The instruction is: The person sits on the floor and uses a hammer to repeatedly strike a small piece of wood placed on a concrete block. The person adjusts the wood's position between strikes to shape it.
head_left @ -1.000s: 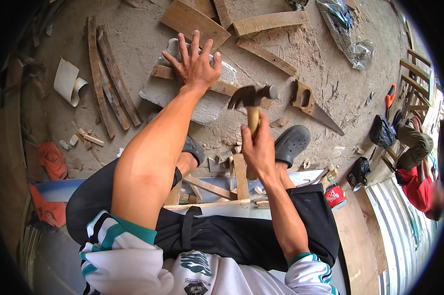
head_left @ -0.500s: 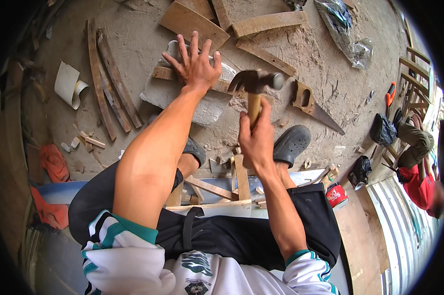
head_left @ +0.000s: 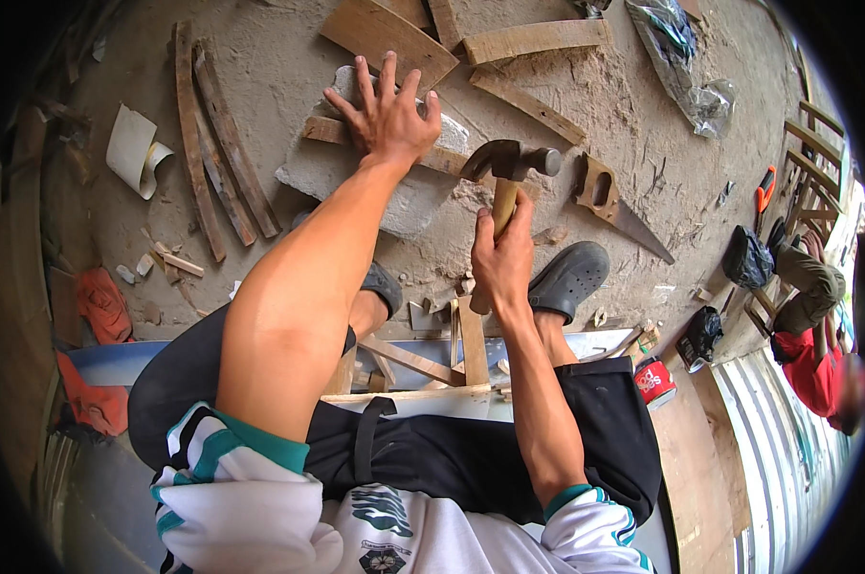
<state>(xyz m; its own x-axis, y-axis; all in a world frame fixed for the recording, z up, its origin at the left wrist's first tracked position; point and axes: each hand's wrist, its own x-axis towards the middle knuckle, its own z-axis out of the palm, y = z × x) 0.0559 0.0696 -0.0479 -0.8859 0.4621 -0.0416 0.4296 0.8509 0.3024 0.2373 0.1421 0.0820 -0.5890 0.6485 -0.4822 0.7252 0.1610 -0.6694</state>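
My left hand lies with its fingers spread over a narrow wooden strip and a rough grey concrete slab on the ground. What sits beneath the palm is hidden. To the right, my right hand is wrapped round the wooden handle of a claw hammer. Its dark steel head appears over the right part of the strip, claw pointing left and striking face right. Whether the head touches the strip, I cannot tell. A handsaw with a wooden grip lies to the hammer's right.
Wooden boards are scattered at the far side; long strips lie left. A clear plastic bag is far right. Wood offcuts lie between my legs, near a red can. Another person in red sits at the right edge.
The view has shifted slightly. My right hand and the hammer have tilted a little, showing the handle's lower end. My left hand keeps its place on the strip and slab.
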